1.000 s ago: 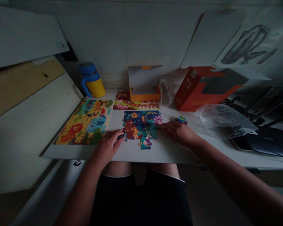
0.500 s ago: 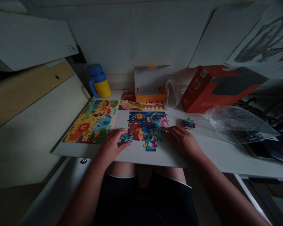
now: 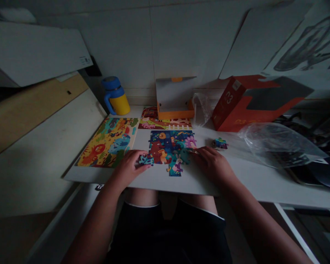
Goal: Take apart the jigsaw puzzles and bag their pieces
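The grip of the left hand (image 3: 129,167) pinches a puzzle piece (image 3: 146,160) beside the puzzle (image 3: 169,146). The right hand (image 3: 213,165) lies flat, palm down, fingers loose on its right edge.

Three puzzles lay on the worktop (image 3: 236,176): a yellow puzzle (image 3: 107,143), a red puzzle (image 3: 151,123) and a blue puzzle (image 3: 170,145). There were two orange boxes, a small box (image 3: 176,110) and a large box (image 3: 253,106); two plastic bags, a small bag (image 3: 202,108) and a large bag (image 3: 277,143); one bottle (image 3: 116,97); one loose piece (image 3: 146,159); and two hands, a left hand (image 3: 128,168) and a right hand (image 3: 213,165).
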Demonstrator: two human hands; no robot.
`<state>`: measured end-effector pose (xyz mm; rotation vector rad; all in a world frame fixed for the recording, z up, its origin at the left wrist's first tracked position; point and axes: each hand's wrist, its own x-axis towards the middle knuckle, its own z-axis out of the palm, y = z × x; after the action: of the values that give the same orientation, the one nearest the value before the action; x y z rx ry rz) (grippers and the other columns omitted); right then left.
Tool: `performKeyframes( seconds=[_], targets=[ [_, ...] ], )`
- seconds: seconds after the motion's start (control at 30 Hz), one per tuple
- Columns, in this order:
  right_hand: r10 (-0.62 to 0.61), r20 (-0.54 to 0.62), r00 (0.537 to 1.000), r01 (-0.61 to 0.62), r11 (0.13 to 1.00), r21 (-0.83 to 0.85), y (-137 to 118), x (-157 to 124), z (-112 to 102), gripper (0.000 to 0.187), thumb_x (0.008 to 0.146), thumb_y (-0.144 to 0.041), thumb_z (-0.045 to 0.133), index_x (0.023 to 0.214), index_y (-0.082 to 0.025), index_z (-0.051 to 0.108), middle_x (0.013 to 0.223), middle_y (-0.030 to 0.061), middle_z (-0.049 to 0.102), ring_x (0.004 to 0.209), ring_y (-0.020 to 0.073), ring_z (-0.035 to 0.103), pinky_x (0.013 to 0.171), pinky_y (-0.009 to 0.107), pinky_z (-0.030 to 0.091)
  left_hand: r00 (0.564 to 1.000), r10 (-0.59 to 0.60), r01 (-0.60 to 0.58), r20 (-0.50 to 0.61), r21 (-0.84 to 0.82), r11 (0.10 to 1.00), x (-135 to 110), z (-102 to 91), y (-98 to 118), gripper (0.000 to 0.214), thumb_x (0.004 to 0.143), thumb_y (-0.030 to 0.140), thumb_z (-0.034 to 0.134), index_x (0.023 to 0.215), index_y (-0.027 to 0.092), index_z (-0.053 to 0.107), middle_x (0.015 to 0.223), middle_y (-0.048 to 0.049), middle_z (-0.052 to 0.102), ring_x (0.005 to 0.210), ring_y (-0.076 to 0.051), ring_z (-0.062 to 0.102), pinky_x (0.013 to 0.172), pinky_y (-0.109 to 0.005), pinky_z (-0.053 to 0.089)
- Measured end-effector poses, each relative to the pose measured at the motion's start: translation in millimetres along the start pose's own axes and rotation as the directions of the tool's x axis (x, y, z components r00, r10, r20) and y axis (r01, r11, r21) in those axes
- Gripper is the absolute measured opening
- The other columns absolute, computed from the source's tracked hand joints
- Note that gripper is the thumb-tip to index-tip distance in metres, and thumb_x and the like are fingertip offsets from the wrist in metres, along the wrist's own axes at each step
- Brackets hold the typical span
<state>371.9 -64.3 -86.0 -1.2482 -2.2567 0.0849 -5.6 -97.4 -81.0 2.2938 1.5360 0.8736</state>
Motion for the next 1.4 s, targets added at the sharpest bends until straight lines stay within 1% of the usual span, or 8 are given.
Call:
performKeyframes(
  seconds=[0.37,0.47,0.63,0.7,0.8,0.93,1.07,1.4],
  targets=[
    [-0.009,-0.001,1.000,0.009,1.000,0.019,-1,0,-2,0.031,0.110,-0.035,0.048,0.121,-0.020,0.073,0.108,0.0133,0.075,0.095,0.0286,0.071,0.086,0.042,0.057,0.998,-0.061,0.061,-0.004,-0.042,0.997,-3,-1.7,0,0.040,0.092,0.041,0.079,0.127,0.028,0.065,0.124,-0.0074,0.072,0.114,-0.025,0.070,0.101,-0.043,0.058],
    [-0.005,-0.006,1.000,0.005,1.000,0.018,-2,1,-3,0.031,0.110,-0.035,0.049,0.119,-0.019,0.073,0.105,0.0133,0.075,0.092,0.0277,0.072,0.082,0.040,0.057,0.991,-0.137,0.134,-0.007,-0.146,0.980,-2,-0.7,-1,0.041,0.090,0.042,0.080,0.126,0.028,0.067,0.127,-0.0072,0.072,0.117,-0.025,0.070,0.104,-0.044,0.056],
    [-0.019,-0.018,1.000,0.019,1.000,0.006,-5,3,-5,0.033,0.110,-0.036,0.048,0.113,-0.016,0.074,0.101,0.0144,0.076,0.090,0.0279,0.072,0.081,0.040,0.057,0.899,-0.370,0.187,-0.234,-0.558,0.808,-1,2.0,-12,0.041,0.083,0.041,0.086,0.113,0.022,0.067,0.121,-0.0093,0.075,0.119,-0.026,0.071,0.112,-0.046,0.053],
    [-0.018,-0.014,1.000,0.018,1.000,0.003,-4,2,-4,0.034,0.110,-0.037,0.049,0.114,-0.015,0.074,0.102,0.0146,0.076,0.091,0.0284,0.072,0.082,0.041,0.057,0.869,-0.414,0.172,-0.271,-0.619,0.766,-3,1.4,-16,0.041,0.081,0.039,0.087,0.112,0.021,0.067,0.122,-0.0098,0.075,0.120,-0.025,0.071,0.113,-0.046,0.052],
    [-0.015,-0.029,0.999,0.015,1.000,0.000,-3,2,-3,0.034,0.110,-0.037,0.049,0.116,-0.015,0.074,0.103,0.0145,0.076,0.091,0.0287,0.072,0.081,0.041,0.057,0.880,-0.381,0.190,-0.283,-0.526,0.829,-7,-0.2,-14,0.040,0.081,0.040,0.087,0.112,0.022,0.068,0.122,-0.0096,0.075,0.116,-0.025,0.071,0.110,-0.046,0.054],
    [-0.036,-0.042,0.999,0.035,0.999,-0.010,-3,1,-3,0.033,0.110,-0.036,0.049,0.113,-0.015,0.074,0.099,0.0138,0.075,0.088,0.0272,0.072,0.078,0.038,0.056,0.932,-0.255,0.197,-0.256,-0.232,0.953,-11,0.0,-1,0.038,0.087,0.042,0.083,0.117,0.025,0.068,0.123,-0.0076,0.075,0.110,-0.025,0.072,0.103,-0.044,0.057],
    [-0.039,-0.040,0.998,0.038,0.999,-0.019,-2,1,-4,0.034,0.110,-0.037,0.048,0.112,-0.015,0.074,0.099,0.0136,0.075,0.086,0.0267,0.071,0.077,0.038,0.055,0.961,-0.146,0.141,-0.234,-0.041,0.989,-7,5.0,13,0.036,0.088,0.041,0.082,0.116,0.025,0.066,0.114,-0.0057,0.075,0.105,-0.024,0.071,0.097,-0.041,0.057],
    [-0.024,-0.025,0.999,0.024,1.000,-0.018,-1,0,-3,0.033,0.110,-0.038,0.049,0.114,-0.016,0.074,0.100,0.0136,0.075,0.086,0.0273,0.071,0.077,0.040,0.057,0.979,-0.098,0.104,-0.180,0.022,0.994,-2,10.0,23,0.038,0.087,0.033,0.085,0.118,0.025,0.064,0.114,-0.0051,0.073,0.106,-0.024,0.070,0.096,-0.039,0.057]
  ],
)
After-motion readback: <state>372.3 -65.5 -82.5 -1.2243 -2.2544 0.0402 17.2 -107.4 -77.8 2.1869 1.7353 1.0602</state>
